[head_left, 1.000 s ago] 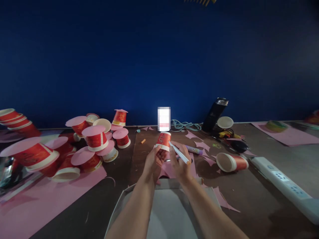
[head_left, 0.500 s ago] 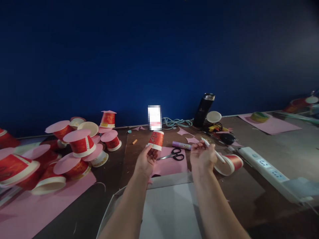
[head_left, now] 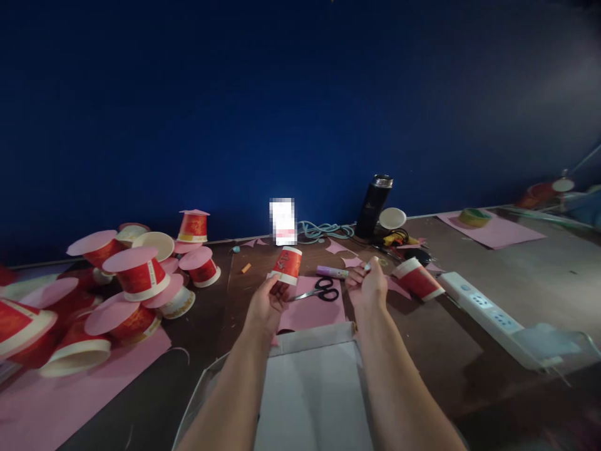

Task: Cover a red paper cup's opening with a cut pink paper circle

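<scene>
A red paper cup (head_left: 290, 262) with a white rim is in my left hand (head_left: 267, 305), its rim end lower and the fingers closed round that end. My right hand (head_left: 369, 289) is closed on a slim white pen; only a small pale bit of the pen (head_left: 367, 266) shows above the fingers. Between the hands, black-handled scissors (head_left: 323, 290) lie on a pink paper sheet (head_left: 312, 316). A purple tube (head_left: 331, 272) lies just left of my right hand. Another red paper cup (head_left: 420, 279) lies on its side to the right of that hand.
Many red cups with pink paper discs (head_left: 136, 260) crowd the left. A white box lid (head_left: 310, 394) lies under my forearms. At the right are a white power strip (head_left: 488, 313) and a tape roll (head_left: 474, 218); a black flask (head_left: 373, 207) leans by the wall.
The pen in my right hand has turned, so its long white body no longer shows. The loose cup on the right has rolled round, its open mouth now out of sight.
</scene>
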Available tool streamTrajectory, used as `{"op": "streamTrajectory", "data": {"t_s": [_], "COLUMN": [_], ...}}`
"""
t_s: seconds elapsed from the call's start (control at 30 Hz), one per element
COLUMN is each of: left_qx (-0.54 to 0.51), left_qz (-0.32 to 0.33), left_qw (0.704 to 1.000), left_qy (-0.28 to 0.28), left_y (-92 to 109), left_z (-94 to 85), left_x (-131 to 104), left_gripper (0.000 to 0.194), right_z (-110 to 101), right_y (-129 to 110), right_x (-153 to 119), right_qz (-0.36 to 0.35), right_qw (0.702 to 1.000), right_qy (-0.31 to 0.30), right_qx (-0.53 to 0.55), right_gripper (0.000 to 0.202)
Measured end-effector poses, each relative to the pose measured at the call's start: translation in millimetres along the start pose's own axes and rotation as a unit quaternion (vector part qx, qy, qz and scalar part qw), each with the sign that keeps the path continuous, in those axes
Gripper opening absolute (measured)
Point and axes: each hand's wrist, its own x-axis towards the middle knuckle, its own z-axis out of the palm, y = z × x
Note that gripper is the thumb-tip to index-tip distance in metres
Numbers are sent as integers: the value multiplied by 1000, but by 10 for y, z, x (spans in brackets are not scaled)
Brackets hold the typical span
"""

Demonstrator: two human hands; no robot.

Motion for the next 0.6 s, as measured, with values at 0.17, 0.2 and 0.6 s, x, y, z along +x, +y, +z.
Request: {"op": "streamTrajectory", "data": {"t_s": [0.17, 0.2, 0.6], "left_qx": [5, 3, -68], "left_qz": [9, 12, 2], "left_qw": [1000, 1000, 997], "left_qy": [-23, -25, -20], "left_y": [-5, -7, 14], "left_z": [5, 7, -15], "left_x": [-22, -22, 22], "left_gripper": [5, 5, 4], "right_z": [213, 247, 400], "right_y": [216, 265, 463], "right_x": [-156, -192, -470], "right_qz": [38, 24, -215], "right_qw": [996, 994, 931], "right_qy": [-34, -41, -127], "right_qx": [-77, -100, -267], "right_gripper": [38, 37, 40]}}
